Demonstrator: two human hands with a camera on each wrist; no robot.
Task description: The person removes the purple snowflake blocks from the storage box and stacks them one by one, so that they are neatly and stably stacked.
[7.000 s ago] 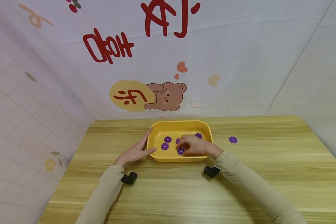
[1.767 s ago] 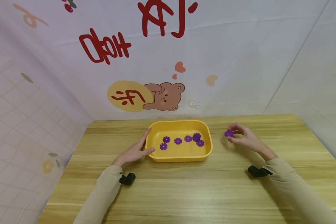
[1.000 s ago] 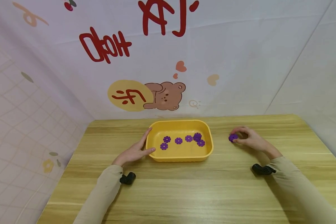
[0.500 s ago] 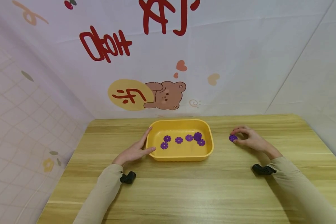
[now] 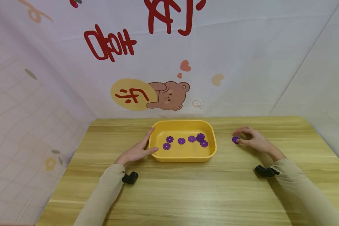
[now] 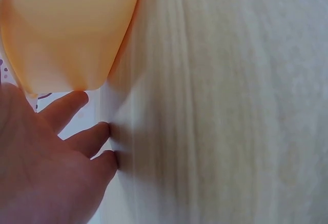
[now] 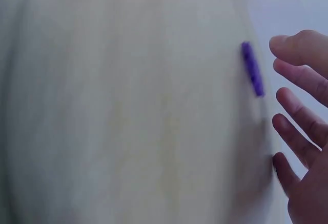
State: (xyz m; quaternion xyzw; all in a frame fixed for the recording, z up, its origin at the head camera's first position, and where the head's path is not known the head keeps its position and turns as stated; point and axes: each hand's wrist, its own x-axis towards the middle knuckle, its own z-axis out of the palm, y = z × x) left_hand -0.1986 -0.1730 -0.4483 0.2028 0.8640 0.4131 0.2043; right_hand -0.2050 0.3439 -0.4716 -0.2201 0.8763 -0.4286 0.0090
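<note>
In the head view my left hand [image 5: 135,152] rests against the left end of the yellow plastic tray [image 5: 183,159], thumb on the front left rim. The left wrist view shows its fingers extended at the tray's end [image 6: 77,55]. Several purple snowflake discs [image 5: 181,141] lie in the tray, some overlapping at its right. Right of the tray, my right hand [image 5: 252,140] is over a purple snowflake disc [image 5: 235,140] on the table. The right wrist view shows this disc [image 7: 252,69] edge-on and the fingers apart from it; I cannot tell whether it is one disc or a stack.
The wood-grain table [image 5: 186,194] meets a white printed wall cloth [image 5: 243,62] behind the tray. Black wrist devices [image 5: 130,178] sit under both cuffs.
My right hand has gone from inside the tray to the table at right, lowered a purple snowflake disc there, and let go. My left hand stays at the tray.
</note>
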